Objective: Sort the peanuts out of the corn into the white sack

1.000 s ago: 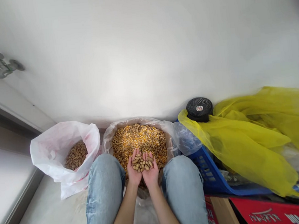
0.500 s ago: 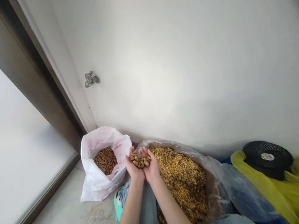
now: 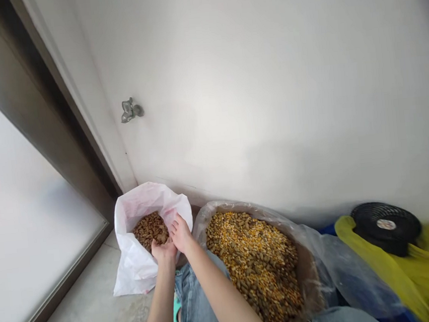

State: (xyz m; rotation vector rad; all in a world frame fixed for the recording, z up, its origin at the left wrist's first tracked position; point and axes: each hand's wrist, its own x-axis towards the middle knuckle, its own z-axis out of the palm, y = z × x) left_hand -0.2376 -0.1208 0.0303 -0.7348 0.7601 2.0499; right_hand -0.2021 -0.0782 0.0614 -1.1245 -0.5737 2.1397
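Brown nut-like pieces (image 3: 148, 229) lie inside a white sack (image 3: 130, 260) on the floor. Over the sack's right side, my left hand (image 3: 164, 249) is palm up with its fingers apart, close above the pieces. My right hand (image 3: 180, 233) is beside it, tilted, its fingers spread near the sack's inner wall. I see nothing held in either palm. To the right stands a large clear plastic bag (image 3: 249, 204) filled with mixed yellow grain and brown pieces (image 3: 258, 258).
A metal tap (image 3: 131, 110) sticks out of the white wall (image 3: 229, 78). At the right, a black round fan-like object (image 3: 386, 228) rests on yellow plastic (image 3: 426, 272). A dark door frame (image 3: 58, 156) borders the left side.
Both hands have moved left from the grain bag to over the white sack. The cupped pieces have left the palms, and the hands have tilted and partly separated.
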